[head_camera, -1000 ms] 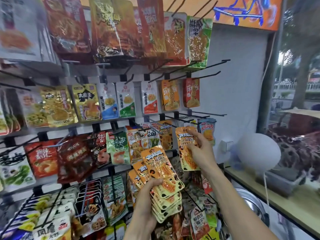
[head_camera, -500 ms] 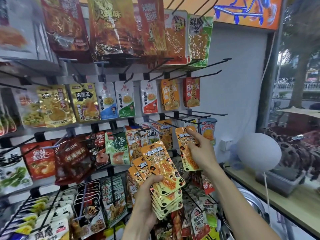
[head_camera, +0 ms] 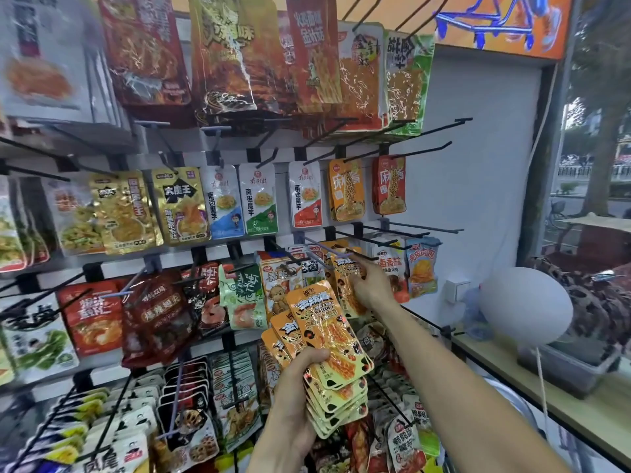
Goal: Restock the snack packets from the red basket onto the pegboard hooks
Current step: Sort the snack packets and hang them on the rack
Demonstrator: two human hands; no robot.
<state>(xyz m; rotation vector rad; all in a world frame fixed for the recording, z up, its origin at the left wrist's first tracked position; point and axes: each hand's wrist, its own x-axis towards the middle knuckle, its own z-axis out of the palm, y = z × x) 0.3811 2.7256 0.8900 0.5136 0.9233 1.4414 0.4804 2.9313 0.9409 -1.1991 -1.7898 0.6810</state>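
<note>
My left hand (head_camera: 300, 394) grips a fanned stack of orange and yellow snack packets (head_camera: 327, 349) low in front of the pegboard (head_camera: 478, 186). My right hand (head_camera: 370, 288) holds one matching orange packet (head_camera: 346, 285) up against the board, its top at a black hook (head_camera: 362, 255) in the third row. Several like packets hang behind it. The red basket is out of view.
Rows of hanging snack packets fill the board, with bare black hooks (head_camera: 426, 230) jutting out at the right. A white balloon (head_camera: 526, 305) and a grey tub (head_camera: 566, 367) sit on a wooden counter (head_camera: 580, 414) to the right. A window lies beyond.
My right hand has carried the single packet up and slightly left toward the hook. The left hand with the stack has stayed nearly still.
</note>
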